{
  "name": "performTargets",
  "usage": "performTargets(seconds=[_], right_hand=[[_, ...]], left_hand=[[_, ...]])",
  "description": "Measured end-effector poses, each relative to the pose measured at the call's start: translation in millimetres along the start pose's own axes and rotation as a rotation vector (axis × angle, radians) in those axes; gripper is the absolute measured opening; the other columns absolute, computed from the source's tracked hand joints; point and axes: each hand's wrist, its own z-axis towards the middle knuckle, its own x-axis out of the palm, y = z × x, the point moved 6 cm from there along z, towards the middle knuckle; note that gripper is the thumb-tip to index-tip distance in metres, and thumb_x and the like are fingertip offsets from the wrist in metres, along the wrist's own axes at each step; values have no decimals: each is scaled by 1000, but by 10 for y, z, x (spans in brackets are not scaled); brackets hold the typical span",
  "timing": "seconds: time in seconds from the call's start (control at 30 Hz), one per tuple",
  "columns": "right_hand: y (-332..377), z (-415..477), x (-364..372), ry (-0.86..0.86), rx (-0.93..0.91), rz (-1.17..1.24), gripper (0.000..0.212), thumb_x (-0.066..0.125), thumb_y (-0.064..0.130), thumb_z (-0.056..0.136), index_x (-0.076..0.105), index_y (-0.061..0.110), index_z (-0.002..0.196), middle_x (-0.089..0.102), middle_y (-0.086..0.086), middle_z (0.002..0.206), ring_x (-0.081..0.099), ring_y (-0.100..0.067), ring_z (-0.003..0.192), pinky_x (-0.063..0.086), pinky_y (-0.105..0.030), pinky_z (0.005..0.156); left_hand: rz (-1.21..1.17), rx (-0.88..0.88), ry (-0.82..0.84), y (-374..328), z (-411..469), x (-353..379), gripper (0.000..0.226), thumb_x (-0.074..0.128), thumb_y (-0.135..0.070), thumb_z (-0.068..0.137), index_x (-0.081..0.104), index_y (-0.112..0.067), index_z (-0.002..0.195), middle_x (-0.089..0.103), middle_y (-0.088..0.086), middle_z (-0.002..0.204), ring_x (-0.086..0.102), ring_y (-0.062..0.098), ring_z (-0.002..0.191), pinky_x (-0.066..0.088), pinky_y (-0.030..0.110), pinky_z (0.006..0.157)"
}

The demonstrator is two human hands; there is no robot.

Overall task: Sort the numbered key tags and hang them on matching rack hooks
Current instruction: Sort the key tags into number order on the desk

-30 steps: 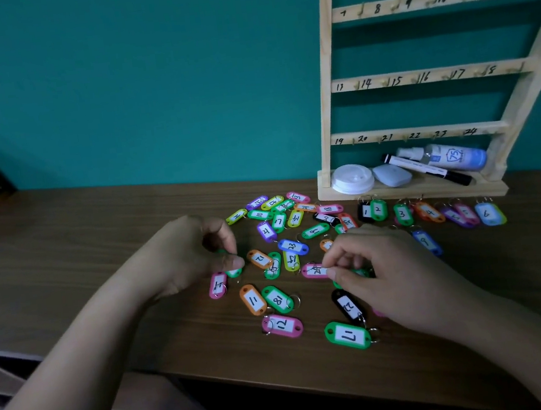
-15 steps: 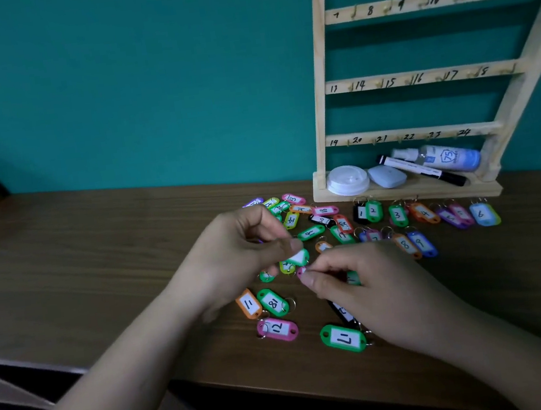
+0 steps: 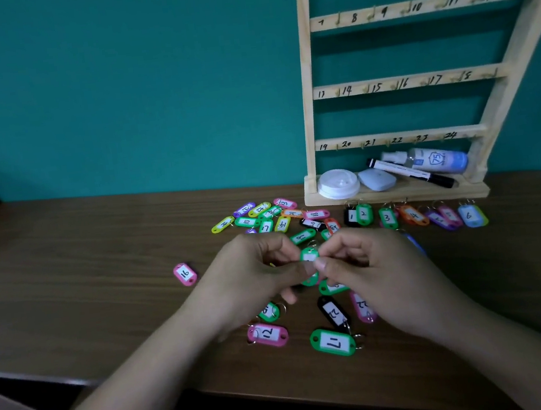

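The left hand point(image 3: 254, 276) and the right hand point(image 3: 376, 270) meet fingertip to fingertip just above the table point(image 3: 82, 262), both with fingers curled and pinching one green tag point(image 3: 309, 255) between them; its number is hidden by the thumbs. Under and around the hands lie more tags: a green one marked 17 point(image 3: 333, 343) nearest the table edge, a pink one marked 12 point(image 3: 267, 334) to its left, and a black one marked 22 point(image 3: 333, 313) between the wrists. A pink tag marked 16 point(image 3: 185, 274) lies alone, well apart to the left. Behind the hands is a loose heap of tags point(image 3: 264, 217) in mixed colours. To its right, a row of tags point(image 3: 413, 216) numbered 1 to 6 lies just in front of the wooden rack point(image 3: 308, 98), which leans on the teal wall, its rails numbered above small hooks. On the rack's base lie a white lid point(image 3: 338, 183), a marker point(image 3: 412, 174) and a spray bottle point(image 3: 434, 160).
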Motion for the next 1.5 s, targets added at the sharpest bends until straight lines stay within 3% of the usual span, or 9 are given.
performTargets(seconds=[0.17,0.27,0.43,0.6,0.77,0.87,1.2,1.37,1.5], right_hand=[[-53,11,-26,-18,36,27,9,72,22,99,70,26,91,79,11,86,75,-1,81,59,-26,78],[-76,32,-65,-46,66,40,10,70,22,101,68,25,92,78,9,85,75,-2,77,57,-31,79],[-68,44,-132,-63,58,-7,11,70,24,101,68,28,91,77,9,85,73,-4,76,56,-31,77],[-84,49,-171,-73,56,-58,9,69,29,100,70,32,92,76,12,84,71,-6,77,56,-30,77],[-93,58,-201,-63,61,-61,10,69,27,101,71,32,92,75,12,83,70,-4,75,48,-12,64],[-101,56,-218,-66,67,-50,9,70,28,101,72,32,93,76,13,85,71,-3,76,48,-11,65],[-97,62,-268,-82,65,-63,7,68,29,101,71,33,96,75,13,84,70,-2,77,49,-21,70],[-163,111,-434,-133,84,-31,8,69,29,101,72,32,94,75,14,84,72,-3,77,54,-31,75],[-248,102,-595,-183,112,-3,8,69,28,101,73,32,95,76,15,86,72,-1,77,52,-29,72]], left_hand=[[-39,37,136,33,91,-85,13,82,-28,91,79,-18,98,78,2,92,65,11,72,53,24,73],[9,41,-12,158,258,-350,12,81,-32,92,80,-20,96,78,7,92,65,13,76,50,28,76],[297,61,-343,457,566,-808,4,81,-28,92,78,-31,91,77,-15,86,68,-5,81,52,25,79],[523,112,-373,554,783,-913,13,80,-31,92,77,-32,105,68,-10,104,59,13,103,45,30,87],[663,98,-281,645,871,-838,20,76,-40,94,75,-35,114,58,-4,117,48,24,119,44,41,103],[704,68,-254,681,884,-804,18,74,-44,94,72,-40,112,56,-5,118,47,23,119,45,49,104],[750,16,-275,683,907,-802,16,74,-43,95,66,-36,107,55,-7,122,45,21,121,37,41,92],[702,56,-295,631,862,-830,18,79,-41,91,62,-35,93,65,-16,103,55,20,112,45,48,98],[642,126,-345,466,759,-857,20,80,-39,89,61,-36,86,68,-19,88,64,13,92,50,45,94]])
